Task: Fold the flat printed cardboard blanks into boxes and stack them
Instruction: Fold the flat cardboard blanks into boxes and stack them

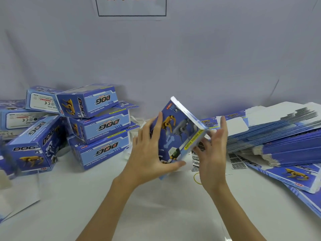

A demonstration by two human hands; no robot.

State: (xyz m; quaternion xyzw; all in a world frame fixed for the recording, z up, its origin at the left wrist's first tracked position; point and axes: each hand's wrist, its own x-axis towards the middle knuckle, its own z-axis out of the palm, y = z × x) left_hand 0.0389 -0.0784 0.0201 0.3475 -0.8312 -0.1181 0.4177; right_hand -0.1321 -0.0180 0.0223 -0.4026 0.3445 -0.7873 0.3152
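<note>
I hold a blue printed cardboard box, half folded and tilted, above the middle of the white table. My left hand grips its left face, fingers spread up the panel and thumb under the lower edge. My right hand presses on the box's right side with straight fingers. A pile of folded boxes with "DOG" lettering stands at the left. A thick stack of flat blanks lies at the right.
More folded boxes lean at the far left. Loose flat blanks lie at the right front edge. A yellow rubber band and small printed sheets lie under my right hand. A grey wall stands behind.
</note>
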